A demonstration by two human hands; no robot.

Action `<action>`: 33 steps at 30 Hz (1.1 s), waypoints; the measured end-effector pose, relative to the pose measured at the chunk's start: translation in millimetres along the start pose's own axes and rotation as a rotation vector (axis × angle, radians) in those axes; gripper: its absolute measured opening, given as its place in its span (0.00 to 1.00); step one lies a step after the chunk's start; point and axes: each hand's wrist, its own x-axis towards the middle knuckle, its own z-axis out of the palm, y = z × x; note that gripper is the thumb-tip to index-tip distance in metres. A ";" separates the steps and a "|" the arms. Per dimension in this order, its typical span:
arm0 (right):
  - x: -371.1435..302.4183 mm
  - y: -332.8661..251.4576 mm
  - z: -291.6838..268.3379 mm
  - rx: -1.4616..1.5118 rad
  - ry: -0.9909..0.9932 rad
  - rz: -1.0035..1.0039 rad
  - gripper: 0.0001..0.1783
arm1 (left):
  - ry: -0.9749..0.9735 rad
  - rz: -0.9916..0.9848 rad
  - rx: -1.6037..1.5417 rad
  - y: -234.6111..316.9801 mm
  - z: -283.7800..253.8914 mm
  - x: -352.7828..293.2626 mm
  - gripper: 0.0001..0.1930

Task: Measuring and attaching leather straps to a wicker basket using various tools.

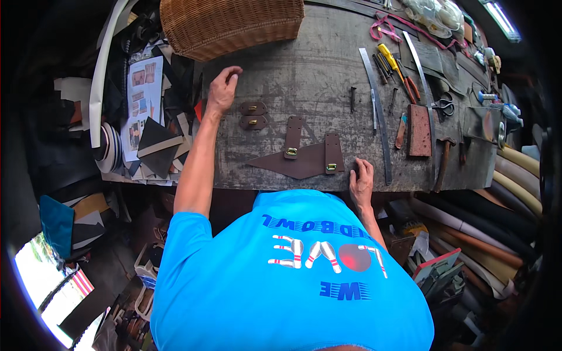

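Note:
My left hand (223, 92) is at the far left of the worktable, just below the wicker basket (234, 32). Its fingers curl loosely, with nothing visible in them. Near the table's front edge rests my right hand (361, 180), open and empty, its fingers apart. Just left of it lies a pointed brown leather piece (293, 168). Two brown leather straps with brass-coloured turn-lock plates, one on the left (294, 130) and one on the right (332, 145), overlap that piece. Closer to my left hand sit two small brown leather tabs (246, 109) with brass-coloured fittings.
On the right lie metal rulers (377, 105), yellow-handled screwdriver (386, 55), pliers (413, 89), scissors (445, 105), a reddish block (418, 131) and a hammer (445, 155). Printed sheets (143, 99) and leather scraps pile up at left. Rolled material (521, 187) fills the lower right.

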 end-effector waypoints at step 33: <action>-4.6 0.5 17.9 -0.139 0.113 0.023 0.15 | -0.042 0.191 1.012 -62.4 -64.4 -98.9 0.26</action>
